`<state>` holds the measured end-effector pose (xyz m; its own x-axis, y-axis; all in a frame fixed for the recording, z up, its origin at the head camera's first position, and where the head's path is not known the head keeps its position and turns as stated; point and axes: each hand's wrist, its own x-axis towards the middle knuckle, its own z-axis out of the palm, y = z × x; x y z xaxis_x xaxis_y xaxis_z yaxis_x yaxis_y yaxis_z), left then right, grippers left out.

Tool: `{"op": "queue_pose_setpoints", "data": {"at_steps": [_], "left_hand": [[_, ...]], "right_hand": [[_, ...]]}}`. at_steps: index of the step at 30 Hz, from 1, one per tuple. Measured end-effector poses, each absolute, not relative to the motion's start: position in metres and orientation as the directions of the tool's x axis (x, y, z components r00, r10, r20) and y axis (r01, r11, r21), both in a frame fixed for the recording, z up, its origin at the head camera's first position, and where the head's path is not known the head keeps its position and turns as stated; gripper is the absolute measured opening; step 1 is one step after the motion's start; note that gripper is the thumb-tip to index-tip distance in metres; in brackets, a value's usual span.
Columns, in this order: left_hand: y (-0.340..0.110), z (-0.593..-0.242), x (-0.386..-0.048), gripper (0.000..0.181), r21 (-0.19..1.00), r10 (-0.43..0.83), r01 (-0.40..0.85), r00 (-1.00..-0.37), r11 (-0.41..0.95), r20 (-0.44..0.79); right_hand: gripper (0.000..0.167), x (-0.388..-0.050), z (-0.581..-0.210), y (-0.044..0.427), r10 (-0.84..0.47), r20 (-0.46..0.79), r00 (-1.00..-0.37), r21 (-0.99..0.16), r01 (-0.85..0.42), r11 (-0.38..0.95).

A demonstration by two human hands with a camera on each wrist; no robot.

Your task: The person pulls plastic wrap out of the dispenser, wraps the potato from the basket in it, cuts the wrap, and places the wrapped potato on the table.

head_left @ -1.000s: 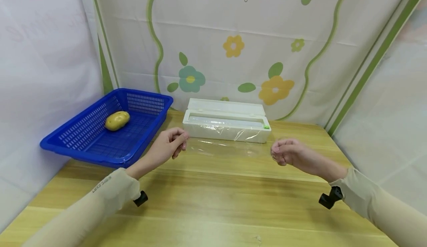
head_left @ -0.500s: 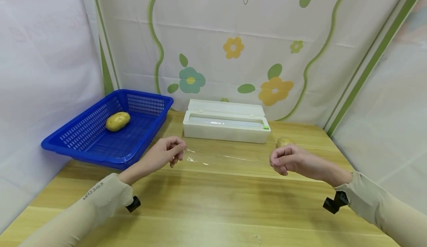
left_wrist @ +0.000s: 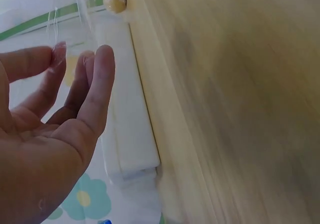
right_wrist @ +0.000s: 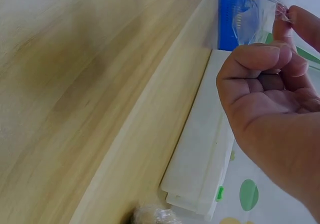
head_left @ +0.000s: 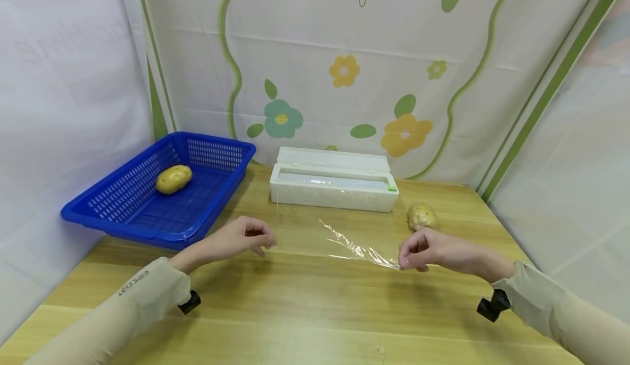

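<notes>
A sheet of clear film (head_left: 351,244) stretches between the two hands above the table. Thumb and forefinger of the left hand (head_left: 238,238) pinch its left end; in the left wrist view that hand (left_wrist: 60,104) has its other fingers loosely bent. The right hand (head_left: 438,250) pinches the other end, where the film is gathered in creases; the right wrist view shows this hand (right_wrist: 275,79) with its remaining fingers curled. Just behind the right hand lies a film-wrapped potato (head_left: 421,215). The white dispenser box (head_left: 334,196) stands behind the film, its lid raised.
A blue basket (head_left: 206,217) at the left holds an unwrapped potato (head_left: 174,179). A patterned cloth (head_left: 315,80) hangs behind the wooden table (head_left: 305,310), and pale cloth walls rise at both sides.
Both hands have come down and nearer the table's front, the film with them, away from the box. The wrapped potato behind the right hand has come into view.
</notes>
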<state>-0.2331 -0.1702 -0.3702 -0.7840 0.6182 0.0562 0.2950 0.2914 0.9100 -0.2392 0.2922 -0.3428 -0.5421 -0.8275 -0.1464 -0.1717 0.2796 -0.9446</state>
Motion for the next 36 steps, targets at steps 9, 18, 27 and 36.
{"op": "queue_pose_setpoints", "data": {"at_steps": [9, 18, 27, 36], "left_hand": [[-0.173, -0.377, -0.230, 0.017, 0.843, 0.698, 0.406, -0.715, 0.354, 0.051], [-0.172, -0.393, -0.235, 0.015, 0.747, 0.685, 0.497, -0.725, 0.441, 0.077], [-0.173, -0.398, -0.236, 0.007, 0.713, 0.676, 0.492, -0.736, 0.500, 0.034], [-0.173, -0.404, -0.237, 0.005, 0.693, 0.685, 0.517, -0.727, 0.502, 0.046]], "right_hand": [[0.021, -0.242, -0.362, 0.289, -0.809, -0.213, -0.547, -0.911, -0.189, 0.367], [0.016, -0.239, -0.378, 0.285, -0.760, -0.252, -0.599, -0.873, -0.198, 0.446], [0.012, -0.233, -0.381, 0.279, -0.746, -0.231, -0.625, -0.838, -0.262, 0.479], [0.012, -0.235, -0.388, 0.279, -0.704, -0.230, -0.672, -0.827, -0.246, 0.505]]}}
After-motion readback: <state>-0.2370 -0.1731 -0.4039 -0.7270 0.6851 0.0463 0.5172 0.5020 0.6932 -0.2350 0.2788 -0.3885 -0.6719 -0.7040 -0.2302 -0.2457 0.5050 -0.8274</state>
